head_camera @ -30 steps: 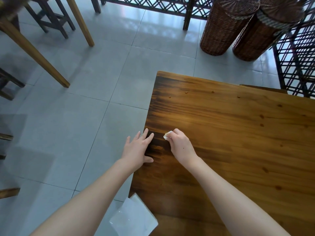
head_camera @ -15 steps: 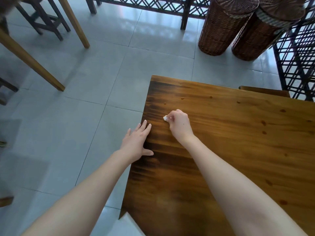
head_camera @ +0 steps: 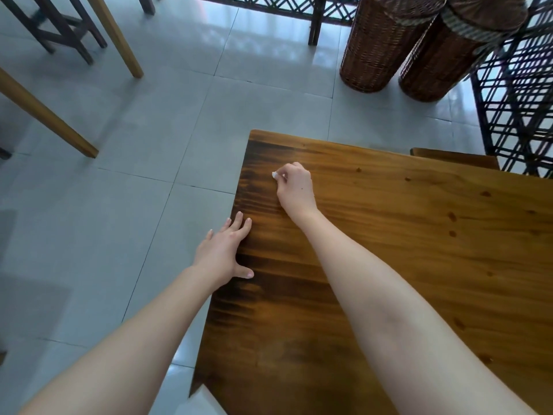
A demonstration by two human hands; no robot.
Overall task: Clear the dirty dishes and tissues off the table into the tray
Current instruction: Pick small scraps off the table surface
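Now the right hand [head_camera: 296, 187] pinches a small white tissue scrap [head_camera: 274, 174] low over the worktop [head_camera: 389, 265], closer to its far left corner than a second ago. The left hand [head_camera: 223, 250] lies flat, fingers straight, on the worktop's edge. No tray is in view, so the drop-off is likely still ahead.

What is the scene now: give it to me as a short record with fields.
surface: dark brown wooden table
right hand: pinches small white tissue scrap near the table's far left corner
left hand: fingers straight, resting on the table's left edge
tray: not in view
background: two tall brown wicker baskets on grey tiled floor
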